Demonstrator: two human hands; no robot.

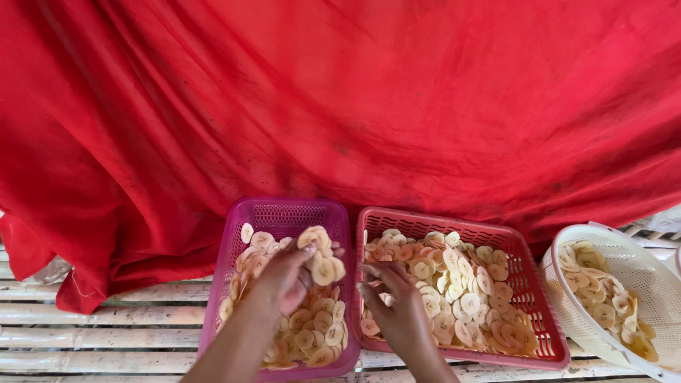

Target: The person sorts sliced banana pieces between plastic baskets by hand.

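Observation:
My left hand [282, 278] hovers over the purple basket [284, 211], gripping a stack of pale round banana chips [320, 257] at its fingertips. More chips fill that basket. My right hand [397, 306] reaches over the left edge of the red basket [511, 241], fingers curled among its banana chips [461, 291]; whether it grips any I cannot tell.
A white round colander [638, 255] with more chips leans at the right. The baskets rest on a slatted bamboo platform [106, 319]. A large red cloth [340, 106] hangs behind and drapes onto the platform.

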